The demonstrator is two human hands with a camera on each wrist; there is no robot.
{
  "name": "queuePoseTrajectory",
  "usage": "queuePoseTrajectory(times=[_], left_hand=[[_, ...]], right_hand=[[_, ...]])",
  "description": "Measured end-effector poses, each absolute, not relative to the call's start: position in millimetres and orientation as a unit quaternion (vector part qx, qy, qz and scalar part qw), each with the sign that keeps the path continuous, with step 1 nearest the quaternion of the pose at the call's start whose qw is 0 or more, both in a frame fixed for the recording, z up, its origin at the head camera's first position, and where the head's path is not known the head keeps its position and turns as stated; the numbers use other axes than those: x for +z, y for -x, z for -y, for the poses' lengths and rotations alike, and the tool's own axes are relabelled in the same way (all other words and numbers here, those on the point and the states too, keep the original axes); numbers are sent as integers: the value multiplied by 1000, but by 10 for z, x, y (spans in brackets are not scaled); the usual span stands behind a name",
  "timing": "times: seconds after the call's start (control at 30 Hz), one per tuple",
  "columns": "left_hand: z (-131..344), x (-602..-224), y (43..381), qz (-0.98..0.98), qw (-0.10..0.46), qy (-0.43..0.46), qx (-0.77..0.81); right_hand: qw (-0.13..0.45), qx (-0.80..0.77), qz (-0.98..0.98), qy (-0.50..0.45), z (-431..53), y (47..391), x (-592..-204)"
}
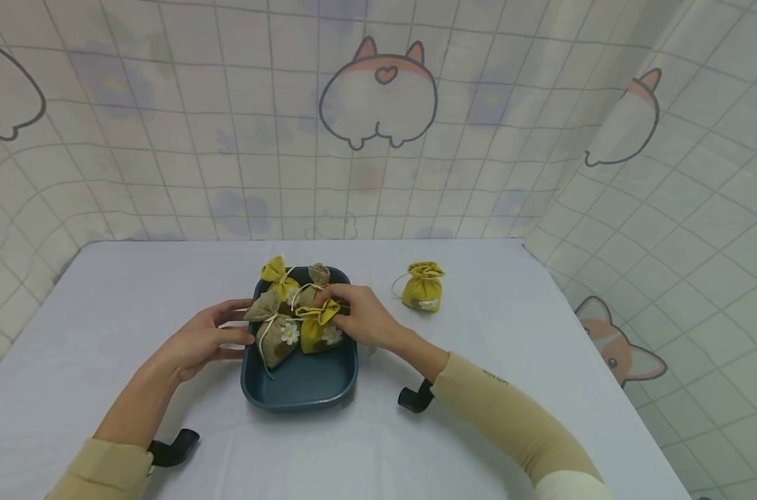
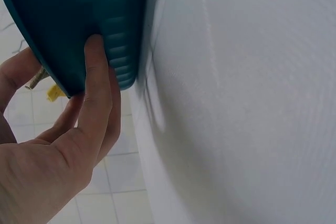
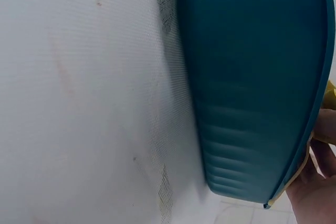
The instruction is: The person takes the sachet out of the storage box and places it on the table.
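Note:
A dark teal bin (image 1: 298, 389) on the table holds several small drawstring pouches. My right hand (image 1: 362, 316) reaches over its right rim and pinches a yellow drawstring pouch (image 1: 312, 335) near its gathered neck. Beside that pouch, to the left, leans a beige drawstring pouch (image 1: 272, 344) with a white daisy. Behind them sit another yellow pouch (image 1: 277, 276) and a second beige pouch (image 1: 319, 275), partly covered by my right hand. With extended fingers, my left hand (image 1: 206, 338) touches the bin's left wall; in the left wrist view a fingertip (image 2: 95, 43) presses the outer side.
One more yellow pouch (image 1: 423, 288) stands on the white tabletop (image 1: 491, 347) to the right of the bin. Black wrist-worn pieces show at the left cuff (image 1: 106, 469) and the right sleeve (image 1: 503, 410). A tile-patterned curtain (image 1: 241, 187) hangs behind the table.

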State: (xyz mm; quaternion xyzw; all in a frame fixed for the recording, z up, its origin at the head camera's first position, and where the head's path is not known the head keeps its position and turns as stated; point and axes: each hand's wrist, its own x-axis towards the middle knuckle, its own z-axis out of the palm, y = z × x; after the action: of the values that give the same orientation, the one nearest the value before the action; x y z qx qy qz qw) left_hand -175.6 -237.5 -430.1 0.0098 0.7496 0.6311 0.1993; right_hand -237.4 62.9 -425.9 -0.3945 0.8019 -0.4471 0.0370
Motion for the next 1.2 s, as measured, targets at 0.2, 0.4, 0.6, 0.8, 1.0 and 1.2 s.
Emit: queuePoseTrajectory(times=[0.2, 0.4, 0.6, 0.8, 1.0, 1.2], left_hand=[[2386, -4307, 1764, -747, 202, -12, 633], [2370, -4294, 1761, -746, 201, -14, 635], [2377, -4297, 1760, -745, 202, -14, 636], [2392, -4304, 1754, -745, 200, -15, 636], [2395, -4307, 1750, -745, 199, -15, 637], [2399, -4284, 1755, -747, 202, -9, 633]], right_hand=[[25, -470, -793, 387, -661, 2335, -4214], [0, -479, -790, 382, -739, 2304, -4148], [-25, -507, -774, 378, -822, 2287, -4065], [-34, -537, -754, 376, -901, 2257, -3960], [-48, -549, -748, 369, -944, 2181, -3825], [-73, -539, -759, 359, -1034, 1964, -3530]])
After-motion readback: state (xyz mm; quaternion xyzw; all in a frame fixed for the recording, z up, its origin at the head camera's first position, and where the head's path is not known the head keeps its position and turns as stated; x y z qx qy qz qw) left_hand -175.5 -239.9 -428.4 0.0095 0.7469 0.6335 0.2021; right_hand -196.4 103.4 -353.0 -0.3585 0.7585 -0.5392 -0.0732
